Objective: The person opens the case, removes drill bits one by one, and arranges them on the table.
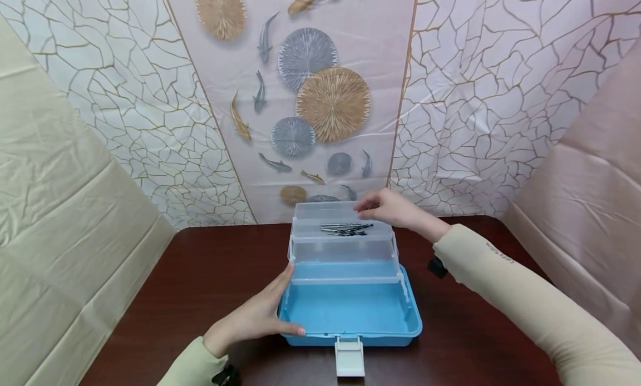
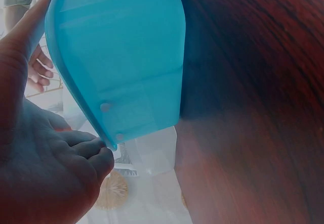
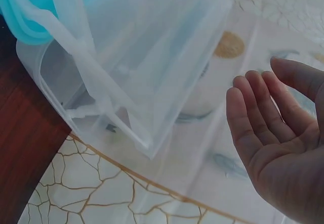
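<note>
A blue storage box [image 1: 417,319] stands open on the table, its bottom compartment bare. Clear stepped trays [image 1: 345,250] rise at its back. Several slim, dark metal pieces resembling drill bits [image 1: 345,229] lie together in the upper tray; their exact kind is too small to tell. My left hand [image 1: 255,316] rests against the box's left side, thumb at the front rim and fingers stretched toward the back; the left wrist view shows them along the blue edge [image 2: 76,90]. Over the right end of the top tray hovers my right hand [image 1: 393,209], fingers loosely bent around nothing, apart from the tray in the right wrist view.
A white latch [image 1: 349,357] hangs down at the box's front. The dark brown wooden table [image 1: 210,263] extends to both sides. Patterned cloth [image 1: 450,124] hangs behind it, with pale fabric [image 1: 65,208] sloping at the left and right.
</note>
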`<state>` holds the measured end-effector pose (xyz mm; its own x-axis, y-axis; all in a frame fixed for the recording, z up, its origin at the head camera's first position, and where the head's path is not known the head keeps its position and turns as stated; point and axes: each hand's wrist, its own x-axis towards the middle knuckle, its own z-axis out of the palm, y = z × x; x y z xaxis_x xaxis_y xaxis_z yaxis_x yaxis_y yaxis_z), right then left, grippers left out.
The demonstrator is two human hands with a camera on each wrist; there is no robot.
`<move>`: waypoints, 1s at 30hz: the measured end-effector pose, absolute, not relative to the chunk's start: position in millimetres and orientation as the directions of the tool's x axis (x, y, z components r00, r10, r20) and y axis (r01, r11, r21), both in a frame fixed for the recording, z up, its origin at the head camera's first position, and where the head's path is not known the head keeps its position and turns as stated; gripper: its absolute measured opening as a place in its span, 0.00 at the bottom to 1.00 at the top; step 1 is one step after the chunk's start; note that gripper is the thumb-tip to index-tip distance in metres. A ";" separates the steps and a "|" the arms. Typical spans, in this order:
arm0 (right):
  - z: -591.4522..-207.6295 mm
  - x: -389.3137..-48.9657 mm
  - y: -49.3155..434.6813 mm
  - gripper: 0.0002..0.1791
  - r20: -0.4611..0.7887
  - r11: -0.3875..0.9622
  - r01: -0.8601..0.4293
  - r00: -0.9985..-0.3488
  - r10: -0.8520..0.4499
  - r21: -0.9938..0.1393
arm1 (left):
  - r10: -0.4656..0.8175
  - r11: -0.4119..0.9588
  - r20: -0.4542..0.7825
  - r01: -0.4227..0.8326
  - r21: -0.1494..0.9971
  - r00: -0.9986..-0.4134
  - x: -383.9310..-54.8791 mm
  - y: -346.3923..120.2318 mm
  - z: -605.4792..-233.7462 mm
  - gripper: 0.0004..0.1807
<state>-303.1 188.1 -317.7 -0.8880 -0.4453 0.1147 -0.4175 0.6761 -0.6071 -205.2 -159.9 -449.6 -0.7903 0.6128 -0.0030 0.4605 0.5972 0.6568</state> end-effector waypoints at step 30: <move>-347.5 -320.8 159.8 0.06 -0.016 0.790 -0.456 -0.862 -0.506 -0.410 | 0.612 0.592 -0.008 0.451 0.668 -0.791 -204.7 -160.2 -447.9 0.72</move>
